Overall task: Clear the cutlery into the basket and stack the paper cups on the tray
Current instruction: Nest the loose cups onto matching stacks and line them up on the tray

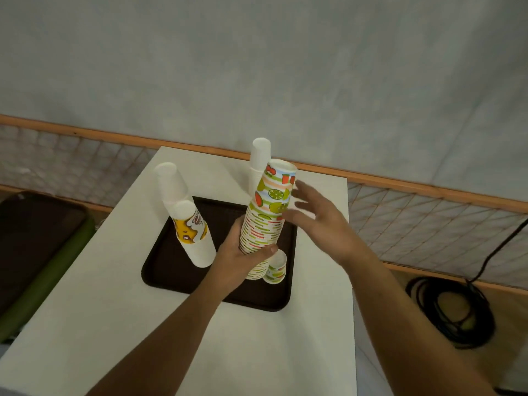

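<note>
Paper cups in a tall fruit stack (267,221), being steadied on the tray (177,270).

The left hand (243,258) wraps round the fruit stack low down, thumb across the front. I'd say the grip sits there because a column this tall leans, and this one does tip a little toward the tray's far edge. Its foot looks to be down on the tray's right half. The right hand (317,221) is open, with its fingers spread just beside the upper cups. It seems placed to catch or straighten the top rather than hold it. A lone cup (276,267) stands on the tray against the stack's foot, likely the next to go on. White stacks (200,244) stand on the tray's left side, one with a yellow printed cup in it, and another white stack (258,164) rises at the far edge. I can see no cutlery or basket from here.
</note>
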`<state>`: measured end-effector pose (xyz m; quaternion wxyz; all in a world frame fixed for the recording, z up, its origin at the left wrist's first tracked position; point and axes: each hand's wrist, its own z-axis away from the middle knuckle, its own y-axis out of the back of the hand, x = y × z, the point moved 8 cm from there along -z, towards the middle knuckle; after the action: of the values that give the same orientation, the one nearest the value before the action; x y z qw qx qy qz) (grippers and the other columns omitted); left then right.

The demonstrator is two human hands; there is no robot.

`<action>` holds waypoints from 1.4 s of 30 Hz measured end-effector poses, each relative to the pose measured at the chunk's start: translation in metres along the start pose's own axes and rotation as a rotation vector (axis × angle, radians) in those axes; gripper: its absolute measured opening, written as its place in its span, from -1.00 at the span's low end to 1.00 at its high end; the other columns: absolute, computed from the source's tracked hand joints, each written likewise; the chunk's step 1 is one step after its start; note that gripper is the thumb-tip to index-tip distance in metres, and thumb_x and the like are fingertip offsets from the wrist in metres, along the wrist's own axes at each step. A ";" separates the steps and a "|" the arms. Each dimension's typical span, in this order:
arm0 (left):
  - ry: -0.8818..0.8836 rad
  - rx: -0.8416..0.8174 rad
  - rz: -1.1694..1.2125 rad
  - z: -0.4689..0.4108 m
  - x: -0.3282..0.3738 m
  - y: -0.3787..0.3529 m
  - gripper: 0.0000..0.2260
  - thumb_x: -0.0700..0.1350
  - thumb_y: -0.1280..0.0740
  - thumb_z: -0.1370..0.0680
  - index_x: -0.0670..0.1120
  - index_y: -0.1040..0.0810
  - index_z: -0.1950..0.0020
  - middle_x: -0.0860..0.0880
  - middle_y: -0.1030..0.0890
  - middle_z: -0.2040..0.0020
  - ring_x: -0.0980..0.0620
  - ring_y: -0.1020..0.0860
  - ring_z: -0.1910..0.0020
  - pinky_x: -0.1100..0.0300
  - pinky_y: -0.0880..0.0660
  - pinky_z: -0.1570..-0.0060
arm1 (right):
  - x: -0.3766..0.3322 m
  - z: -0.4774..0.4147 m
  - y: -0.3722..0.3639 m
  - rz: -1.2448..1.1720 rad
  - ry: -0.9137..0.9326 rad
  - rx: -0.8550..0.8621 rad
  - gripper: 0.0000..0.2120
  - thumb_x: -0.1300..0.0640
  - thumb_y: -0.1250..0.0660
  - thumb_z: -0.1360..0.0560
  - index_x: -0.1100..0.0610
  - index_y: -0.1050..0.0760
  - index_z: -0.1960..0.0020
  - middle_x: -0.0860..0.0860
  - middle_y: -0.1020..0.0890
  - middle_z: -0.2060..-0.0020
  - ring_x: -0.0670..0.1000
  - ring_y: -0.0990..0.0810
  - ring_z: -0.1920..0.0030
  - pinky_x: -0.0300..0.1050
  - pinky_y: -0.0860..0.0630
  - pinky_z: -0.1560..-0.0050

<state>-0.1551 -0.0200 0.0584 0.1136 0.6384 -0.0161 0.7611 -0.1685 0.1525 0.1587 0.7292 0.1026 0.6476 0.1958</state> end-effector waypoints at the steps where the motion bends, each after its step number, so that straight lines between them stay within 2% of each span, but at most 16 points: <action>1: 0.016 -0.007 -0.018 0.003 -0.006 0.000 -0.33 0.04 -0.60 -0.40 0.22 -0.38 -0.43 0.19 -0.62 -0.22 0.17 -0.60 -0.22 0.02 -0.57 -0.25 | -0.009 -0.003 0.002 0.005 0.039 0.034 -0.27 -0.15 -0.44 -0.49 -0.08 -0.22 -0.57 -0.15 -0.45 -0.43 -0.11 -0.47 -0.36 -0.15 -0.47 -0.20; 5: 0.043 -0.002 -0.050 0.012 -0.021 0.001 -0.38 -0.06 -0.57 -0.44 0.32 -0.35 -0.35 0.25 -0.61 -0.16 0.32 -0.58 -0.16 0.30 -0.55 -0.08 | -0.026 -0.011 -0.015 0.108 0.098 0.003 -0.41 -0.15 -0.45 -0.47 -0.04 -0.39 -0.43 -0.15 -0.58 -0.25 -0.11 -0.60 -0.16 -0.20 -0.59 -0.12; 7: 0.044 0.006 -0.049 0.015 -0.024 0.002 -0.38 -0.11 -0.57 -0.45 0.31 -0.34 -0.33 0.26 -0.59 -0.15 0.39 -0.56 -0.12 0.41 -0.52 0.03 | -0.022 -0.012 -0.024 0.123 0.081 -0.034 -0.45 -0.13 -0.46 -0.48 -0.03 -0.42 -0.40 -0.15 -0.59 -0.22 -0.14 -0.61 -0.08 -0.29 -0.56 -0.04; 8: 0.046 0.009 -0.044 0.016 -0.026 0.003 -0.36 -0.11 -0.57 -0.44 0.30 -0.33 -0.35 0.26 -0.59 -0.17 0.39 -0.56 -0.13 0.42 -0.51 0.03 | -0.020 -0.011 -0.029 0.128 0.074 -0.054 -0.45 -0.13 -0.46 -0.48 -0.04 -0.42 -0.40 -0.16 -0.59 -0.21 -0.16 -0.61 -0.05 -0.34 -0.53 -0.01; 13: 0.054 0.021 -0.004 0.017 -0.035 0.003 -0.25 0.15 -0.64 -0.29 0.21 -0.41 -0.42 0.17 -0.63 -0.23 0.13 -0.59 -0.25 0.10 -0.53 -0.23 | -0.019 -0.008 -0.039 0.156 0.086 -0.022 -0.47 -0.15 -0.45 -0.48 -0.05 -0.44 -0.38 -0.15 -0.60 -0.22 -0.17 -0.58 -0.05 -0.45 -0.45 0.06; 16: 0.059 0.025 -0.008 0.018 -0.036 0.002 -0.33 0.10 -0.61 -0.35 0.23 -0.42 -0.40 0.20 -0.63 -0.23 0.16 -0.59 -0.24 0.06 -0.52 -0.28 | -0.021 -0.007 -0.035 0.121 0.081 0.035 -0.48 -0.16 -0.45 -0.48 -0.04 -0.44 -0.38 -0.13 -0.61 -0.23 -0.15 -0.58 -0.05 -0.44 -0.45 0.06; 18: 0.066 0.024 -0.013 0.018 -0.039 0.001 -0.30 0.12 -0.60 -0.33 0.22 -0.41 -0.42 0.21 -0.62 -0.23 0.15 -0.59 -0.25 0.03 -0.52 -0.30 | -0.023 -0.006 -0.033 0.119 0.079 0.046 -0.48 -0.15 -0.45 -0.48 -0.04 -0.43 -0.38 -0.14 -0.60 -0.23 -0.16 -0.57 -0.04 -0.46 -0.42 0.08; 23: 0.071 0.029 -0.017 0.017 -0.039 0.001 -0.27 0.16 -0.60 -0.28 0.24 -0.39 -0.40 0.21 -0.61 -0.22 0.17 -0.59 -0.23 0.06 -0.54 -0.28 | -0.023 -0.006 -0.028 0.116 0.087 0.087 -0.47 -0.14 -0.44 -0.49 -0.01 -0.43 -0.39 -0.14 -0.59 -0.23 -0.19 -0.54 -0.05 -0.51 -0.38 0.11; 27: 0.056 0.024 -0.016 0.014 -0.039 0.001 -0.17 0.21 -0.62 -0.28 0.19 -0.34 -0.48 0.19 -0.58 -0.27 0.13 -0.56 -0.28 0.07 -0.53 -0.28 | -0.017 -0.006 -0.026 0.068 0.071 0.134 -0.48 -0.14 -0.43 -0.49 0.00 -0.43 -0.38 -0.16 -0.58 -0.18 -0.18 -0.56 -0.05 -0.50 -0.40 0.10; 32: 0.054 0.022 -0.034 0.011 -0.036 0.001 -0.21 0.17 -0.59 -0.31 0.22 -0.32 -0.46 0.18 -0.57 -0.28 0.12 -0.56 -0.27 0.07 -0.53 -0.28 | -0.010 -0.008 -0.023 0.021 0.040 0.161 -0.52 -0.13 -0.43 -0.50 -0.02 -0.43 -0.34 -0.22 -0.55 -0.09 -0.27 -0.57 0.09 -0.51 -0.42 0.16; 35: 0.060 0.015 -0.042 0.008 -0.038 0.002 -0.19 0.19 -0.58 -0.29 0.20 -0.32 -0.48 0.16 -0.57 -0.28 0.10 -0.56 -0.28 0.03 -0.54 -0.29 | -0.007 -0.009 -0.018 -0.032 0.034 0.201 -0.58 -0.14 -0.42 -0.49 -0.07 -0.43 -0.28 -0.23 -0.56 -0.06 -0.31 -0.58 0.11 -0.53 -0.45 0.20; 39: 0.078 0.004 -0.065 0.006 -0.043 0.002 -0.16 0.20 -0.59 -0.31 0.18 -0.31 -0.51 0.16 -0.56 -0.30 0.10 -0.56 -0.28 0.05 -0.53 -0.29 | -0.004 -0.010 -0.012 -0.105 0.024 0.248 -0.55 -0.13 -0.42 -0.49 -0.02 -0.45 -0.32 -0.18 -0.59 -0.09 -0.22 -0.61 0.05 -0.40 -0.51 0.06; 42: 0.087 0.013 -0.077 0.006 -0.046 0.003 -0.16 0.18 -0.58 -0.29 0.17 -0.31 -0.51 0.18 -0.56 -0.30 0.15 -0.56 -0.24 0.12 -0.52 -0.25 | -0.001 -0.012 -0.009 -0.169 0.014 0.275 -0.59 -0.13 -0.43 -0.49 -0.06 -0.45 -0.28 -0.18 -0.61 -0.09 -0.15 -0.65 -0.02 -0.22 -0.59 -0.05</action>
<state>-0.1421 -0.0307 0.0145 0.1393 0.6056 0.0185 0.7833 -0.1786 0.1426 0.1545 0.7178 0.1454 0.6795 0.0441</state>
